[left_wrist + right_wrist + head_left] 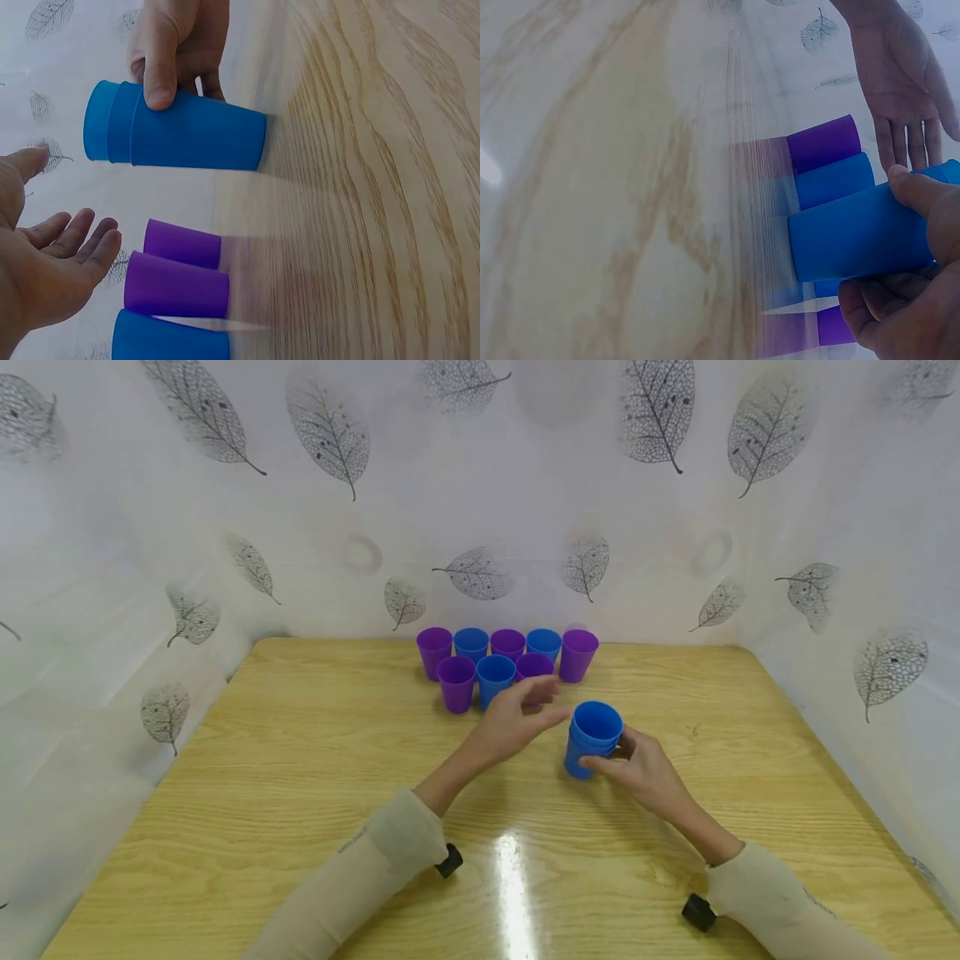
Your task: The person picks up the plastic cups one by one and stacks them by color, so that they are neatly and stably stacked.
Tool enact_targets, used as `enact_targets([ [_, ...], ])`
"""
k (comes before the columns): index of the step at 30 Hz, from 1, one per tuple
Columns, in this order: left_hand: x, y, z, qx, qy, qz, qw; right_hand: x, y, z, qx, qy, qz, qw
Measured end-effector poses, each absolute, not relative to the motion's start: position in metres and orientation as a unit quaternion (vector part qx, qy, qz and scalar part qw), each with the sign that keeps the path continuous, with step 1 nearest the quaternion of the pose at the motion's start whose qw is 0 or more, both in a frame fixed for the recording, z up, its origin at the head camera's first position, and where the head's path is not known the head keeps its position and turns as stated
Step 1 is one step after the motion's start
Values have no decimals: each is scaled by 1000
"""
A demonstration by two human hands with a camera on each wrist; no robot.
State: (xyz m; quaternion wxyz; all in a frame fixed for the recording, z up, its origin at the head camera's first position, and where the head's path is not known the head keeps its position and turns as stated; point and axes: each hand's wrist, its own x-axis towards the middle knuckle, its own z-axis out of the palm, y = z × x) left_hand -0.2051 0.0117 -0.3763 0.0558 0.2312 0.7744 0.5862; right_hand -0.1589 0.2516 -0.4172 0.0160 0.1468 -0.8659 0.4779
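A stack of nested blue cups (581, 758), with three rims showing in the left wrist view, stands upright in my right hand (651, 777). The thumb and fingers of that hand curl round its side. Its base is at or very near the table; I cannot tell whether it touches. My left hand (512, 724) holds nothing, its fingers spread loosely and its palm toward the stack, a small gap away. Behind it, the front row has a purple cup (456, 687), a blue cup (493, 683) and another purple cup (534, 667), partly hidden by the left hand.
A back row of purple and blue cups, from a purple cup (434, 653) on the left to a purple cup (579, 657) on the right, stands near the table's far edge. Behind the wooden table (300, 760) hangs a white leaf-patterned sheet (495, 510).
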Motion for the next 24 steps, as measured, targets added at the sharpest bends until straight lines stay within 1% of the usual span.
enact_targets([
  [9,-218,-12,-379,203,788,582,22,-158,251,-417,143,-865,481,15],
  [15,-231,-30,-374,190,797,574,-11,-159,251,-417,144,-864,483,16],
  [19,-241,-44,-370,185,822,538,-28,-158,251,-417,144,-864,483,15],
  [24,-250,-56,-364,183,874,449,-46,-158,250,-416,145,-863,483,16],
])
